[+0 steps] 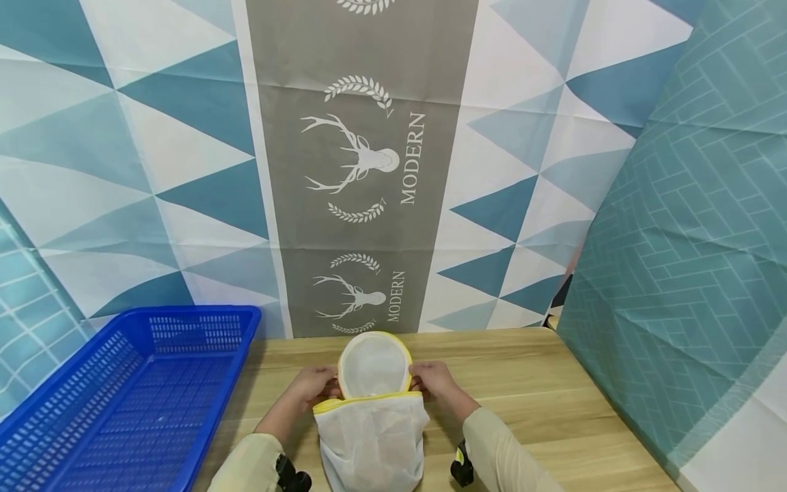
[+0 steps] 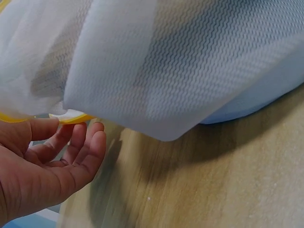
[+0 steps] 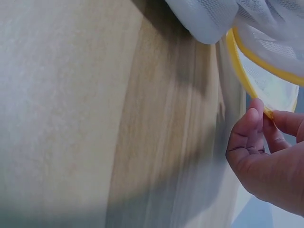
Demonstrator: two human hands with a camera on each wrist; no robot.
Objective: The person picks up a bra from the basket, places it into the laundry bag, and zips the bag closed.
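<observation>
A white mesh laundry bag (image 1: 374, 444) with yellow trim hangs upright in front of me, close over the wooden table. Its round mesh panel (image 1: 375, 365), edged in yellow, stands up behind the bag's yellow-trimmed upper edge. On the left side, my left hand (image 1: 316, 384) pinches the panel's yellow rim between thumb and fingers. My right hand (image 1: 435, 379) pinches the same rim on the opposite side, thumb against fingertips, as the right wrist view shows. White mesh fabric (image 2: 180, 61) drapes beside the left hand in the left wrist view. Through the thin mesh, paler shapes show faintly.
To the left stands a blue plastic basket (image 1: 166, 410) with perforated walls. The wooden table (image 1: 522, 383) runs back to a patterned cloth (image 1: 356, 225) hanging behind it. A green tile-patterned sheet (image 1: 695, 239) borders the right side.
</observation>
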